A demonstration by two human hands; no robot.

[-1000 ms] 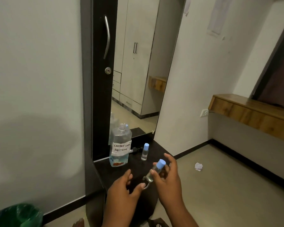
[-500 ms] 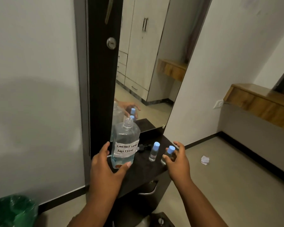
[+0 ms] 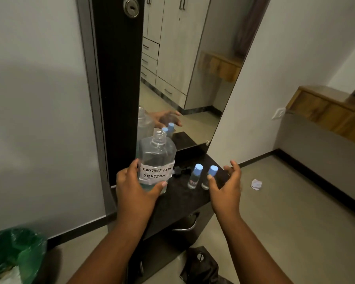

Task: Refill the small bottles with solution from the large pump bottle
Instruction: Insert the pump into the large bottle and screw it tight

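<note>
On dark dresser top (image 3: 178, 199) below mirror (image 3: 184, 68), L hand (image 3: 135, 187) now curls round the large clear plastic bottle w/ handwritten "contact lens solution" label (image 3: 156, 160), neck uncapped, where 0.5 s ago it was only closing in. R hand (image 3: 225, 187), fingers spread & holding nothing, has let go of the small clear blue-capped bottle (image 3: 209, 177), now standing at its 10 o'clock beside the second small blue-capped bottle (image 3: 195, 176). Both small ones at the big bottle's 3 o'clock, caps on — prob. uncapping comes before any pour.
</note>
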